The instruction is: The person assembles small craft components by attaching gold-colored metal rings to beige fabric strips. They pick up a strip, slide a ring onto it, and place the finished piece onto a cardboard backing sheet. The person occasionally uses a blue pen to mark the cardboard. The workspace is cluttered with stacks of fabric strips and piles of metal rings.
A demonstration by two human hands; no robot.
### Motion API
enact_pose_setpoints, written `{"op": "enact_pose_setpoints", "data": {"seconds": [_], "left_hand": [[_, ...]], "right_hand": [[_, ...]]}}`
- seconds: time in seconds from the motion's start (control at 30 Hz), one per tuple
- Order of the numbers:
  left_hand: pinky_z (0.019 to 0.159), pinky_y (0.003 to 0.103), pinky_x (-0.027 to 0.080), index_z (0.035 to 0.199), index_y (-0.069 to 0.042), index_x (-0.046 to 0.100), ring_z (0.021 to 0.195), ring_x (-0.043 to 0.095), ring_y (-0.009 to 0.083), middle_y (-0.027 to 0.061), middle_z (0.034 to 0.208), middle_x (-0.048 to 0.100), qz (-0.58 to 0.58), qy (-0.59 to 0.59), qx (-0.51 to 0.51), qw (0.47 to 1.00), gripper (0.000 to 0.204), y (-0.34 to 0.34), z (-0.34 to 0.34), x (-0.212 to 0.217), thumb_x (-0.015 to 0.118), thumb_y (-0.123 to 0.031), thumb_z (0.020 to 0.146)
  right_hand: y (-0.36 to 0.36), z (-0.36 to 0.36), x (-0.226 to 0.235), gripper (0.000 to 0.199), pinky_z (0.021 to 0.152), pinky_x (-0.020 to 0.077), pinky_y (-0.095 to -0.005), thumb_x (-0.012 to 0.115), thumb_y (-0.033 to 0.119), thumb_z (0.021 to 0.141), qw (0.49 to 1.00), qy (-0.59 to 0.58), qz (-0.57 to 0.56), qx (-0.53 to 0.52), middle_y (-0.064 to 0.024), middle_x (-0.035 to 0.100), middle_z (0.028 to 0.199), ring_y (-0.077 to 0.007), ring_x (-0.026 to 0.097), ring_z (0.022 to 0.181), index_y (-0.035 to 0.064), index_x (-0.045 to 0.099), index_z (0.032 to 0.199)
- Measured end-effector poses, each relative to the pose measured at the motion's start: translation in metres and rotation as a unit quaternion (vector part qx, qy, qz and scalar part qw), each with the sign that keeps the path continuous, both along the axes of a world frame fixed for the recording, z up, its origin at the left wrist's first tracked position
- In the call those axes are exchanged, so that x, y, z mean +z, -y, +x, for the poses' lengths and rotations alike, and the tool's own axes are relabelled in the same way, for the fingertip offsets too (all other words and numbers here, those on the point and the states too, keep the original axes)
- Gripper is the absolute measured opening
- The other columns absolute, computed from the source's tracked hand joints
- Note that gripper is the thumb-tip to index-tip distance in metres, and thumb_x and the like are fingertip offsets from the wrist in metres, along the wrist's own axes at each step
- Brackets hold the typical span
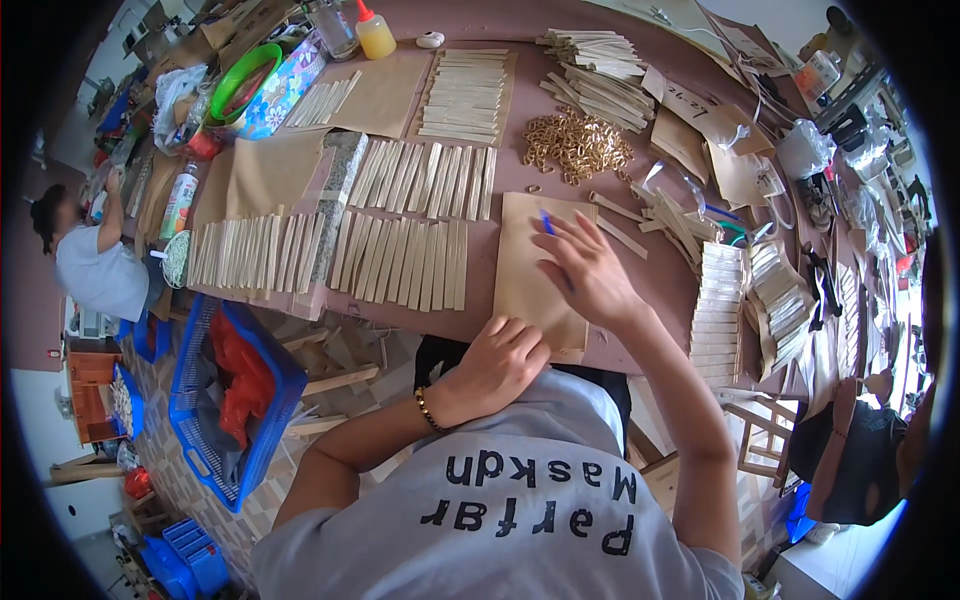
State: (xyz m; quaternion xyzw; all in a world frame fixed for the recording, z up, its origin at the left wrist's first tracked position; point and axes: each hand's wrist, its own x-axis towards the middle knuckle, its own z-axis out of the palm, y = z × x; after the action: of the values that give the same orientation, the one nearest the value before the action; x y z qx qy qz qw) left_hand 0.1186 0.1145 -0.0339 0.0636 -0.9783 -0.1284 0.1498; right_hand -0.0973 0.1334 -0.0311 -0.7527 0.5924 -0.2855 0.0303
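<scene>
A plain brown card sheet (520, 260) lies at the near edge of the table in front of me. Over its right half, my right hand (590, 272) is open, with its fingers spread. A slim blue, pen-like thing (546, 222) shows past these fingers; the hand hides most of it, and whether it is gripped is unclear. My left hand (500, 362) is closed at the sheet's near left corner, its fingers curled; whatever may be inside them is hidden. Left of the sheet, pale flat strips (400, 262) lie side by side in rows.
Gold-coloured rings (575, 145) are heaped beyond the sheet, near stacked pale strips (600, 75). A yellow glue bottle (375, 35) with a red tip stands at the back. Bundled strips (718, 310) lie at right. A blue basket (235, 400) sits below the table's left edge. Another person (95, 250) is at far left.
</scene>
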Motion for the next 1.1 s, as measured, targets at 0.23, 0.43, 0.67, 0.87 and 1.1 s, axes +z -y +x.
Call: {"op": "enact_pose_setpoints", "data": {"seconds": [0.23, 0.43, 0.67, 0.87, 1.1], "left_hand": [[0.076, 0.034, 0.045, 0.080, -0.004, 0.061, 0.078, 0.051, 0.0208, 0.0045, 0.076, 0.047, -0.030, -0.054, -0.099, 0.993, 0.011, -0.009, -0.002, 0.000, 0.065, -0.013, 0.076], [0.073, 0.034, 0.047, 0.082, -0.003, 0.062, 0.078, 0.053, 0.0206, 0.0050, 0.079, 0.051, -0.036, -0.125, -0.148, 0.980, 0.012, -0.006, 0.013, 0.002, 0.066, -0.012, 0.075], [0.069, 0.033, 0.050, 0.078, -0.003, 0.061, 0.082, 0.060, 0.0238, 0.0074, 0.082, 0.059, -0.003, -0.033, 0.026, 0.999, 0.015, -0.028, -0.014, -0.010, 0.065, -0.018, 0.079], [0.062, 0.031, 0.049, 0.082, -0.007, 0.060, 0.074, 0.060, 0.0188, 0.0027, 0.076, 0.059, -0.091, -0.082, -0.175, 0.977, 0.014, -0.021, -0.026, -0.012, 0.061, -0.020, 0.078], [0.060, 0.030, 0.048, 0.078, -0.008, 0.059, 0.071, 0.060, 0.0172, 0.0026, 0.076, 0.058, -0.124, -0.124, -0.165, 0.971, 0.011, -0.020, -0.015, -0.015, 0.060, -0.019, 0.078]], "right_hand": [[0.019, 0.009, -0.027, 0.048, 0.120, 0.0201, -0.0497, 0.056, 0.037, 0.097, 0.996, -0.055, 0.068, 0.010, -0.0093, 0.046, 0.148, -0.0269, 0.032, 0.144, 0.0057, 0.048, 0.133], [0.020, 0.011, -0.029, 0.048, 0.120, 0.0208, -0.0490, 0.056, 0.037, 0.097, 0.996, -0.047, 0.075, 0.006, -0.0081, 0.048, 0.147, -0.0269, 0.033, 0.144, 0.0060, 0.048, 0.133], [0.020, 0.015, -0.033, 0.049, 0.120, 0.0202, -0.0485, 0.054, 0.039, 0.098, 0.996, -0.068, 0.064, -0.010, -0.0089, 0.049, 0.146, -0.0261, 0.033, 0.143, 0.0062, 0.048, 0.134], [0.020, 0.012, -0.030, 0.051, 0.121, 0.0194, -0.0475, 0.050, 0.043, 0.098, 0.995, -0.069, 0.074, -0.009, -0.0094, 0.047, 0.148, -0.0244, 0.033, 0.144, 0.0072, 0.048, 0.135], [0.020, 0.013, -0.032, 0.052, 0.120, 0.0201, -0.0469, 0.051, 0.042, 0.098, 0.994, -0.081, 0.073, -0.008, -0.0078, 0.047, 0.148, -0.0240, 0.032, 0.144, 0.0062, 0.048, 0.137]]}}
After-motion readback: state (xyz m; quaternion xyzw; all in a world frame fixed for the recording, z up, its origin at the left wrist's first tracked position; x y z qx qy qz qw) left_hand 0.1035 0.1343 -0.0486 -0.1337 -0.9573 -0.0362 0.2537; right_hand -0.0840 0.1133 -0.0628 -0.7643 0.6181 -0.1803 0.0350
